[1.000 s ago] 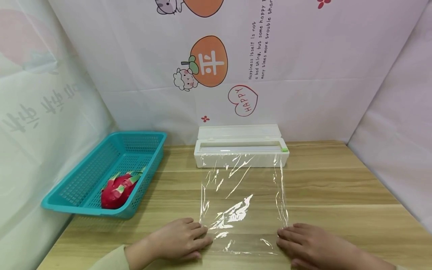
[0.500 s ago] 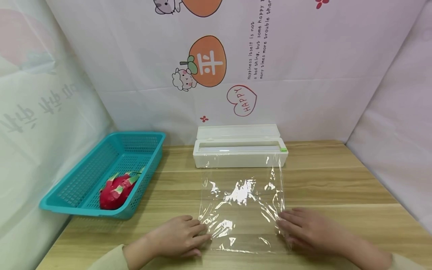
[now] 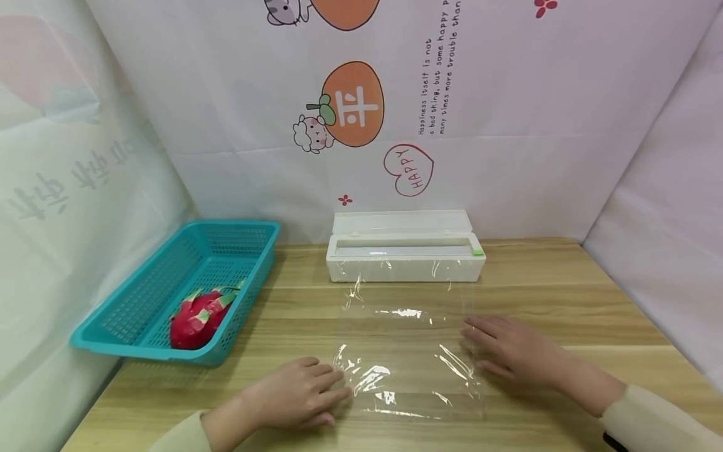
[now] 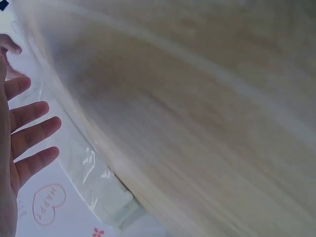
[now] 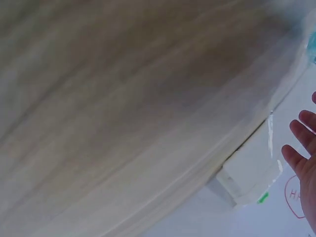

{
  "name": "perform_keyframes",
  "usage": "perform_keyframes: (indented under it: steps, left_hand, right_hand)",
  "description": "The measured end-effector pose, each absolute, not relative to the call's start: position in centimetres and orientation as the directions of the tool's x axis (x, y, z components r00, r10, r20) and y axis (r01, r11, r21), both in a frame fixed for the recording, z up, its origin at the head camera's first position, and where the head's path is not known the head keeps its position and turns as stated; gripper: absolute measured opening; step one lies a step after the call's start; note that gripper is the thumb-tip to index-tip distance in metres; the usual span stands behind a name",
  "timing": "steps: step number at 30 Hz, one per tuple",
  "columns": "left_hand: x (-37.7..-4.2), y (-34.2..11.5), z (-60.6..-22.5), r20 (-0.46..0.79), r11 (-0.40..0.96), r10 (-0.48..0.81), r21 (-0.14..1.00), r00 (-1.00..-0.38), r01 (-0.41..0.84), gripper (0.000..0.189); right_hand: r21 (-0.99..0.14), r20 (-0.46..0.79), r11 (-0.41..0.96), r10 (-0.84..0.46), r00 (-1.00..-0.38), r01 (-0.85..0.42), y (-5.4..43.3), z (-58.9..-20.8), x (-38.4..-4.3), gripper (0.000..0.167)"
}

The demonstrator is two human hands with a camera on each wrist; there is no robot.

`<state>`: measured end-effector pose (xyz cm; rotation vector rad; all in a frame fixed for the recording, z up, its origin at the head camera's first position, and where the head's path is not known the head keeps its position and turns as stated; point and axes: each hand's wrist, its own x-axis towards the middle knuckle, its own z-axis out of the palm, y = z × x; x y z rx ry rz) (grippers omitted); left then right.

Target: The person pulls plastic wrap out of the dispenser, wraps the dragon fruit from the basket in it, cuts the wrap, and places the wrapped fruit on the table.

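A sheet of clear cling film (image 3: 407,351) stretches from a white cling film dispenser (image 3: 403,270) toward the front of the wooden table. The dispenser's lid (image 3: 402,221) stands raised at the back, and a green slider (image 3: 478,253) sits at its right end. My left hand (image 3: 299,393) rests palm down with its fingertips on the film's front left edge. Farther up the opposite edge, my right hand (image 3: 511,348) lies with extended fingers touching the film. Both wrist views show fairly straight, spread fingers, the left fingers (image 4: 37,136) and the right fingers (image 5: 301,133).
At the left stands a turquoise plastic basket (image 3: 141,355) with a red dragon fruit (image 3: 198,320) inside. White printed cloth (image 3: 254,107) walls the table (image 3: 565,289) at the back and both sides.
My right hand has slid away from me along the film's right edge, toward the dispenser. The film's shiny creases have shifted and lessened. My left hand has stayed nearly still.
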<state>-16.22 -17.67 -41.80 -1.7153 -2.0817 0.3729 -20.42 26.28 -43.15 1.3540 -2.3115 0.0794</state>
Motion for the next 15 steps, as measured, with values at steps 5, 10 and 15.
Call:
perform_keyframes:
  steps: [5,10,15]
  left_hand:
    - [-16.5,-18.2,-41.3,0.217,0.252,0.961,-0.431,-0.172,0.866,0.047]
    - [-16.5,-18.9,-40.5,0.252,0.303,0.945,-0.433,-0.209,0.849,0.048]
    - [-16.5,-19.8,-39.4,0.311,0.352,0.923,-0.433,-0.229,0.830,0.044]
  right_hand:
    - [0.168,0.350,0.554,-0.807,-0.476,-0.816,26.4,-43.4,-20.7,0.062]
    - [0.157,0.317,0.564,-0.806,-0.500,-0.811,26.6,-43.6,-20.9,0.057]
    - [0.152,0.322,0.556,-0.810,-0.491,-0.817,26.8,-44.2,-21.3,0.054]
